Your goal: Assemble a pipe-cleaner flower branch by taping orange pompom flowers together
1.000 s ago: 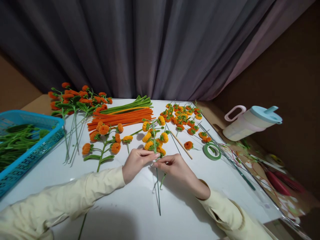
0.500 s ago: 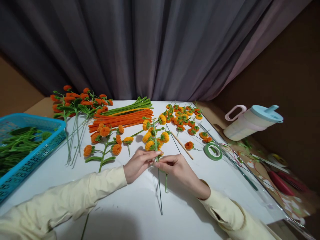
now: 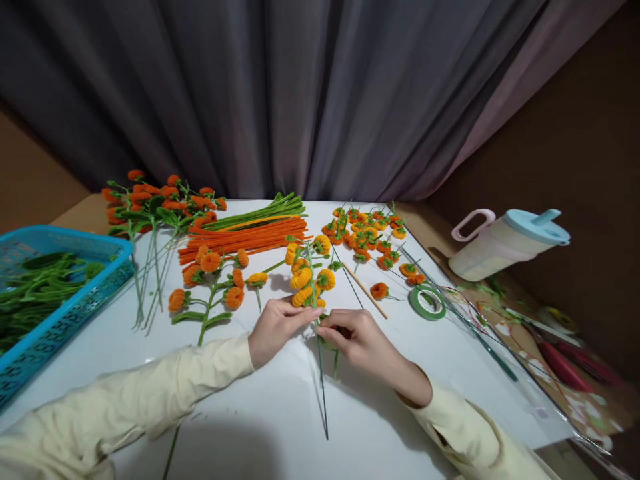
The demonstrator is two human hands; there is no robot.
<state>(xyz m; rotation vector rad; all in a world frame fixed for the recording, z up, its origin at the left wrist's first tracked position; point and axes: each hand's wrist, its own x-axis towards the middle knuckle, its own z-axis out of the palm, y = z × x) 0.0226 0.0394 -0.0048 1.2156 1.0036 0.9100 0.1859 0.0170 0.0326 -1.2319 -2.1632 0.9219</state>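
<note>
In the middle of the head view is a stem of yellow pipe-cleaner flowers (image 3: 301,277), its thin dark green wire (image 3: 324,393) pointing down toward me. My left hand (image 3: 283,328) pinches the stem just under the blooms, thumb and fingers closed. Right beside it, my right hand (image 3: 353,335) grips the same stem slightly lower with bent fingers. A green piece hangs partly hidden behind the right hand. To the left lies a finished-looking orange flower stem (image 3: 210,297) with green leaves, and a single yellow flower (image 3: 257,279) rests between them.
A blue basket (image 3: 107,270) of green leaves stands at left. Orange pipe cleaners (image 3: 240,241), green ones (image 3: 260,213) and a bunch of orange flowers (image 3: 167,200) lie behind. At right are loose flower heads (image 3: 367,233), green tape (image 3: 415,307), a wooden stick (image 3: 367,293), a tumbler (image 3: 493,250) and red-handled pliers (image 3: 563,365).
The flower stem has turned a little between my fingers, and its lower wire has swung slightly right. My right hand has shifted a bit to the right.
</note>
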